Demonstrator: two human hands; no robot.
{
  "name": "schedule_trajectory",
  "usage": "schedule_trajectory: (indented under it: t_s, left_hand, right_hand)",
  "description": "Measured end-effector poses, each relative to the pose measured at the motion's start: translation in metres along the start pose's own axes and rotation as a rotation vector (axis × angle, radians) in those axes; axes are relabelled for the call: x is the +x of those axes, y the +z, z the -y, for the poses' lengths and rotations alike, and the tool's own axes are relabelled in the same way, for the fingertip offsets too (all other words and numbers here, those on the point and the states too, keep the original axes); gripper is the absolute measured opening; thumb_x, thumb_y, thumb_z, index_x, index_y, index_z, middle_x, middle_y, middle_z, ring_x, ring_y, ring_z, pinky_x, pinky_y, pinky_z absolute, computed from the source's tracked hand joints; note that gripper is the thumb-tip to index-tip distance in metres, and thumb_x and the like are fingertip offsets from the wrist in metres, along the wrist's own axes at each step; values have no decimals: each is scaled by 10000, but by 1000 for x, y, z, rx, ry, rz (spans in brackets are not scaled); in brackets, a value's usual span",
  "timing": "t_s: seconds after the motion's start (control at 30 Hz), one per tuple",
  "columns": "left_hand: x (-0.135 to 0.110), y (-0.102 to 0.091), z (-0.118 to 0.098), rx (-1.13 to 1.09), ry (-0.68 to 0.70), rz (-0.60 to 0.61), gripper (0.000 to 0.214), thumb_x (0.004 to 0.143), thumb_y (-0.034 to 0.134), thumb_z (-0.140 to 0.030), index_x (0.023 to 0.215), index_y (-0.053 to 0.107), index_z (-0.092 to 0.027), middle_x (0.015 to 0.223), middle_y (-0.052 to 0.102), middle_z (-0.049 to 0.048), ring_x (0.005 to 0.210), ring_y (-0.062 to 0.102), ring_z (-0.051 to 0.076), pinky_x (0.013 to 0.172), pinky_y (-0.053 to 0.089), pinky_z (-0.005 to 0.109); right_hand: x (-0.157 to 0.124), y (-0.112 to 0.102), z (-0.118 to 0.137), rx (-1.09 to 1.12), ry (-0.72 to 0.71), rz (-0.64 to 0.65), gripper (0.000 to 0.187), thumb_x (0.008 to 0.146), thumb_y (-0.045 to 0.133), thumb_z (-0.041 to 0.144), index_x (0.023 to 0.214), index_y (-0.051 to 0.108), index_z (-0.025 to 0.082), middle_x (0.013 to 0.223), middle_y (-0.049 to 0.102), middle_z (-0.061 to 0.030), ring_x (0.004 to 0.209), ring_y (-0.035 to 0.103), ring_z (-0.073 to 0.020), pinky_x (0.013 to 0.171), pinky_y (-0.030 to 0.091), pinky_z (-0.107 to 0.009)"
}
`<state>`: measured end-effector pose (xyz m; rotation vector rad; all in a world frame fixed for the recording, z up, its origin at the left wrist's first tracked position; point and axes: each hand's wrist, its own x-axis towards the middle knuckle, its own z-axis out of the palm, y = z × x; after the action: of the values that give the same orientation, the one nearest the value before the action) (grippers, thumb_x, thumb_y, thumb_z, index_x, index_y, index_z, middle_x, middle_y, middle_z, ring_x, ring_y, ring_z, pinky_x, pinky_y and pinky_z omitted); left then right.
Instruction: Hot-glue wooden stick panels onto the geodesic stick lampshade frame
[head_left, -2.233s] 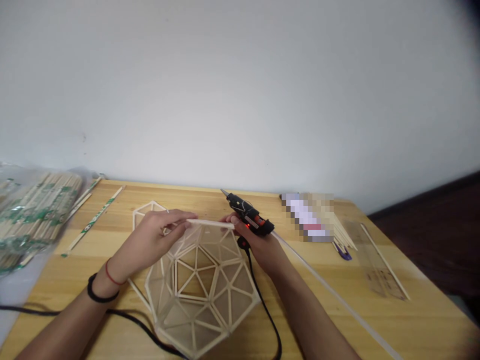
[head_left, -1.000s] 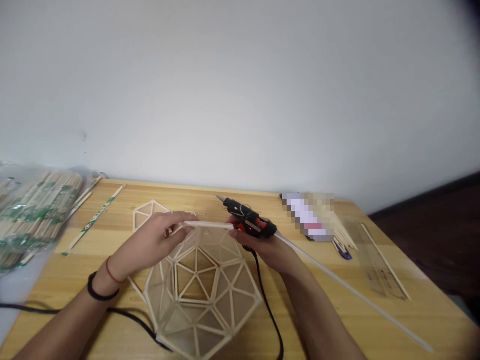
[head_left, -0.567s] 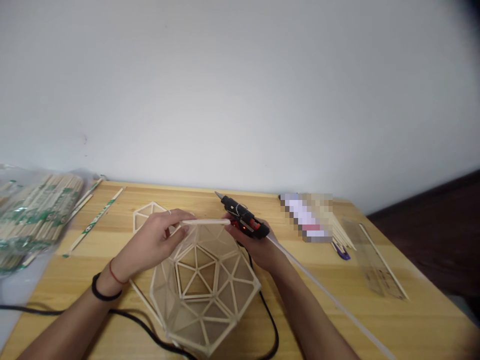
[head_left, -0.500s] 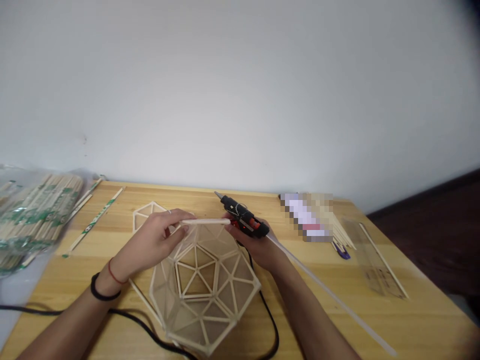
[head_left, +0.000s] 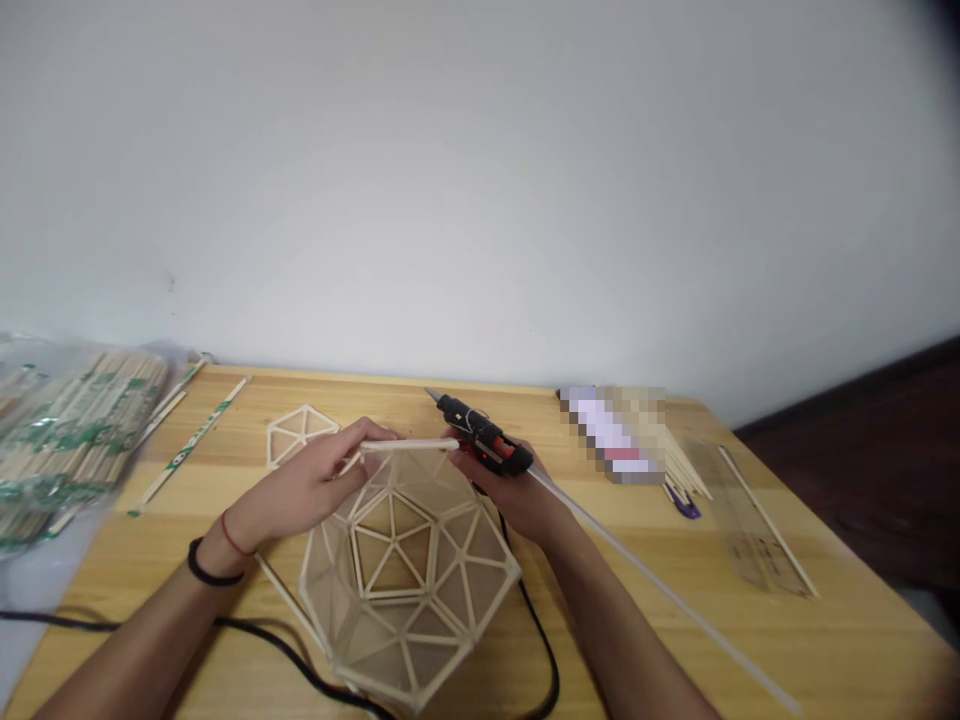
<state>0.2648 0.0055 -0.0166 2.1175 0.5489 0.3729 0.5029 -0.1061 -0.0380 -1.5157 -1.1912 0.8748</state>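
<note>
A bowl-like frame [head_left: 409, 598] of thin wooden sticks, joined in triangles with sheer panels between them, sits on the table in front of me. My left hand [head_left: 319, 480] grips its far rim at the left end of the top stick [head_left: 411, 444], thumb on the near side and fingers behind. In my right hand [head_left: 517, 490] is a black and red hot glue gun [head_left: 484, 435], nozzle pointing up and left. A long translucent glue stick [head_left: 660, 588] trails from its back. My right fingertips meet the right end of that same top stick.
A stick pentagon [head_left: 302, 432] lies behind my left hand. Bagged chopsticks [head_left: 97, 420] are at far left, with a loose wrapped chopstick [head_left: 191, 445] nearby. Bare sticks [head_left: 679, 460] and a clear plastic sleeve [head_left: 742, 530] lie right. A black cable [head_left: 277, 645] crosses the front.
My left hand has shifted slightly right along the rim, its fingers now further behind the top stick. The glue gun has moved a little to the left. The frame stays in place.
</note>
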Motion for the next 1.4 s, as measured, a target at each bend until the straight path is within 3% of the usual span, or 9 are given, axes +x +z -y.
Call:
schedule_trajectory:
  t_s: [0.37,0.73,1.1,1.27,1.4]
  left_hand:
    - [3,1,4,-32,-8,38,425,1014,487,-324,1428,571,-274,1457,614,76,1366,543,271,1178,391,442]
    - [-1,-2,8,34,-4,75,491,956,524,-227,1447,526,-231,1412,634,90,1279,595,265,1080,468,388]
    - [0,-1,2,63,19,97,530,867,531,-147,1391,513,-228,1263,674,65,1117,634,236,973,502,357]
    - [2,1,-2,39,9,71,332,971,500,-279,1289,575,-221,1152,699,53,1000,644,212,880,514,323]
    - [1,5,-2,80,-29,-11,320,1014,443,-325,1259,621,-225,1126,728,54,1012,659,222,897,513,336]
  right_hand:
    - [1,-1,-7,16,6,-8,271,817,725,408,1005,751,215,849,699,-17,766,614,-177,689,464,-300]
    - [2,0,-8,27,-6,-10,308,806,728,400,1031,758,192,881,722,-32,806,636,-191,755,492,-319]
    - [1,2,-3,-20,11,-7,364,802,706,414,1076,771,184,826,716,-42,719,600,-178,656,469,-307]
    - [1,3,-3,-32,24,-11,399,801,701,437,1105,765,186,787,699,-34,679,572,-166,620,446,-297]
    - [0,1,-3,-27,34,5,413,804,706,463,1105,741,183,741,658,-11,639,533,-146,596,419,-282]
